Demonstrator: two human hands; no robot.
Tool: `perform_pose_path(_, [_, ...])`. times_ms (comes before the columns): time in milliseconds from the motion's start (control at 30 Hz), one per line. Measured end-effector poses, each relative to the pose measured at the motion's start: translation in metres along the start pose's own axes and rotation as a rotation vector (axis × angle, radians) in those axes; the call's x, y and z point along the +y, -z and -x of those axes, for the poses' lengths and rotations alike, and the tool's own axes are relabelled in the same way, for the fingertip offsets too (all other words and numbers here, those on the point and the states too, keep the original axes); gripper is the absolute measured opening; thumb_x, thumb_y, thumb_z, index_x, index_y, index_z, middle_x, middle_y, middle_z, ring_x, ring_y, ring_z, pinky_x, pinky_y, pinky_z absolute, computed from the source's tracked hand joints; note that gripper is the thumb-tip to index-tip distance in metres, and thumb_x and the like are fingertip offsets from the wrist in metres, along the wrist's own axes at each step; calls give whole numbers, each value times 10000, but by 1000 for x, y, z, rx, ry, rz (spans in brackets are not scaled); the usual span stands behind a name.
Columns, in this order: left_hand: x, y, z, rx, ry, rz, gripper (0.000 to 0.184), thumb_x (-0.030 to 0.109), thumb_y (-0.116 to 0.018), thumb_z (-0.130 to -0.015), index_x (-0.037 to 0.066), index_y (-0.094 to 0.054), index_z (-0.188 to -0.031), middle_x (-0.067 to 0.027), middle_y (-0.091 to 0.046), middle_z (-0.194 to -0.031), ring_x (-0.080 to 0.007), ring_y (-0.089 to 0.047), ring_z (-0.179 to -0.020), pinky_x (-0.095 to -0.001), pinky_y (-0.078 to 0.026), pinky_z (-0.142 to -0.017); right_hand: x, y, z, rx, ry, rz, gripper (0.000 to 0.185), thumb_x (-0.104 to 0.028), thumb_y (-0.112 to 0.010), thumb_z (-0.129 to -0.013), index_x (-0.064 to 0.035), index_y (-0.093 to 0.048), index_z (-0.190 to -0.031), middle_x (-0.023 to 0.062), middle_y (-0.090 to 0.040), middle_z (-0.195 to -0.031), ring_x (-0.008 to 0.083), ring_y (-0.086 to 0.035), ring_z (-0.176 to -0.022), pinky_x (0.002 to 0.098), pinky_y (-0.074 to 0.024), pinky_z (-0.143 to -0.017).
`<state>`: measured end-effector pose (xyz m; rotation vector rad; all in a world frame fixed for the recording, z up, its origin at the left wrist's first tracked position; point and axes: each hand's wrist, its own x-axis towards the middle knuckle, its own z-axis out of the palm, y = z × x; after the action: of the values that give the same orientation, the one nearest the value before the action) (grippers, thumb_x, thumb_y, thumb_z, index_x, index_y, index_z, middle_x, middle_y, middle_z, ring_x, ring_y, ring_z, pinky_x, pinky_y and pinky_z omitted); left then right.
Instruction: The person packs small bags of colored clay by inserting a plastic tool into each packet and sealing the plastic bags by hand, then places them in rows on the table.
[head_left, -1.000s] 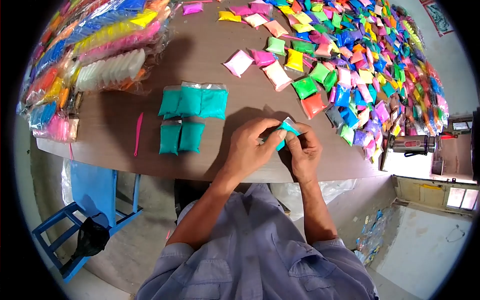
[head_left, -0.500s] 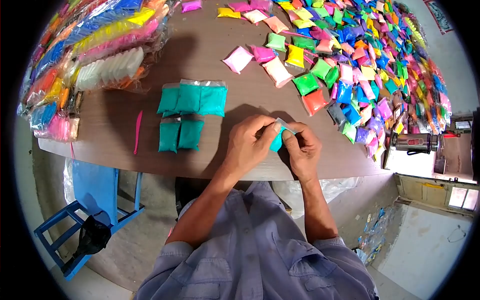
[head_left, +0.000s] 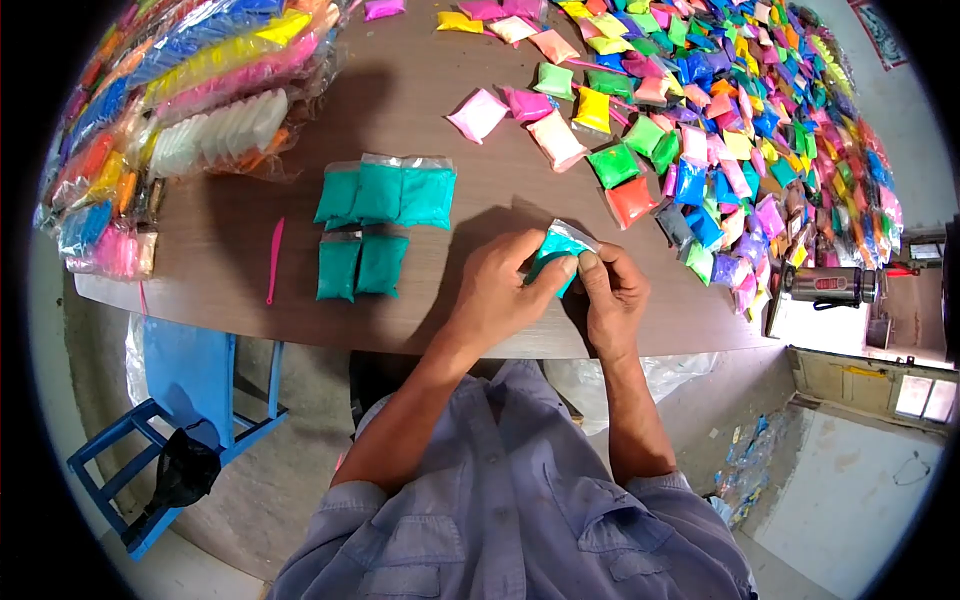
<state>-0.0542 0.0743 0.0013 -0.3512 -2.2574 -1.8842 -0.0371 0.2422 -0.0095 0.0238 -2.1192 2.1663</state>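
Note:
Close to the table's front edge, my left hand [head_left: 508, 287] and my right hand [head_left: 612, 296] pinch one small teal packet [head_left: 556, 247] between thumbs and fingers. Its transparent top strip points up and away from me; the fingers cover part of its lower half. Left of my hands several teal packets lie in two rows, the back row [head_left: 381, 194] overlapping and the front row [head_left: 360, 267] made of two. Further left is a pink plastic knife-shaped tool [head_left: 276, 262].
A large heap of colourful packets [head_left: 715, 130] covers the right side of the brown table [head_left: 400, 335]. Clear bags of coloured pieces [head_left: 215, 135] fill the back left. A blue chair [head_left: 185, 370] stands below left, and a metal flask [head_left: 830, 286] is at the right.
The teal packet has been turned and raised slightly between my hands, and more of its face and clear top strip shows. My fingers have shifted their grip on it.

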Motion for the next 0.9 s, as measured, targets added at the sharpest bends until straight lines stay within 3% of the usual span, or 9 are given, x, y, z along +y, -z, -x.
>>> perform_pose_path(33, [1, 1, 0, -8, 35, 15, 192, 180, -717, -927, 10, -691, -1013, -142, -676, -836, -214, -636, -728, -352, -502, -678, 0, -1, 0, 12, -8, -6, 130, -62, -678, -998, 22, -694, -1097, -56, -616, -882, 24, -513, -791, 199, -423, -694])
perform_pose_path(167, [-4, 3, 2, -21, 42, 8, 188, 180, -710, -935, 10, -687, -1010, -148, -673, -833, -212, -618, -711, -359, -489, -655, 0, -2, 0, 3, -18, 6, 113, -57, -671, -999, 19, -694, -1080, -61, -605, -866, 22, -506, -781, 196, -415, -686])
perform_pose_path(267, [-1, 4, 1, -30, 18, 31, 193, 186, -689, -959, 5, -682, -1026, -130, -664, -805, -178, -588, -685, -349, -472, -630, -2, -2, -1, 5, 9, 47, 110, -75, -659, -1008, 16, -692, -1061, -61, -600, -861, 21, -503, -781, 197, -412, -682])
perform_pose_path(333, [6, 6, 1, -57, 157, 132, 203, 192, -660, -988, -3, -678, -1040, -106, -652, -773, -128, -563, -677, -324, -458, -607, -4, -1, -1, 9, -5, 42, 123, -98, -646, -1018, 13, -692, -1048, -60, -597, -850, 22, -499, -774, 204, -413, -676])
perform_pose_path(433, [8, 8, 0, -36, 151, 130, 212, 194, -639, -1006, -9, -682, -1045, -88, -646, -753, -95, -546, -677, -305, -448, -589, 0, 1, -3, -7, 11, 51, 131, -105, -641, -1019, 11, -691, -1054, -61, -593, -830, 22, -493, -753, 209, -405, -656])
perform_pose_path(667, [3, 4, 3, -27, 72, 71, 215, 197, -633, -1009, -7, -690, -1049, -77, -636, -734, -95, -534, -651, -304, -443, -577, -9, -8, 0, -43, 1, 74, 123, -91, -630, -1019, 0, -670, -1091, -67, -578, -812, 26, -492, -732, 217, -403, -637])
perform_pose_path(733, [5, 5, 3, -10, 121, 51, 223, 215, -637, -993, -5, -675, -1011, -187, -654, -779, -299, -636, -648, -398, -486, -604, -6, -2, 1, -15, 30, 188, 114, -87, -631, -1016, -13, -666, -1096, -56, -576, -814, 28, -494, -720, 217, -413, -629])
perform_pose_path(800, [7, 11, 2, -9, 144, 67, 223, 216, -640, -994, -5, -674, -1003, -170, -633, -747, -257, -605, -622, -384, -470, -587, 4, 13, 4, 164, 106, 288, 116, -87, -631, -1014, -24, -666, -1104, -41, -593, -800, 25, -505, -690, 204, -415, -611])
perform_pose_path(900, [6, 8, 3, 21, 155, 109, 222, 213, -645, -994, -7, -675, -988, -138, -590, -690, -181, -537, -583, -356, -435, -555, -10, 53, 16, 280, -78, 62, 128, -93, -575, -1033, -54, -644, -1135, 6, -634, -753, 65, -558, -659, 210, -444, -612])
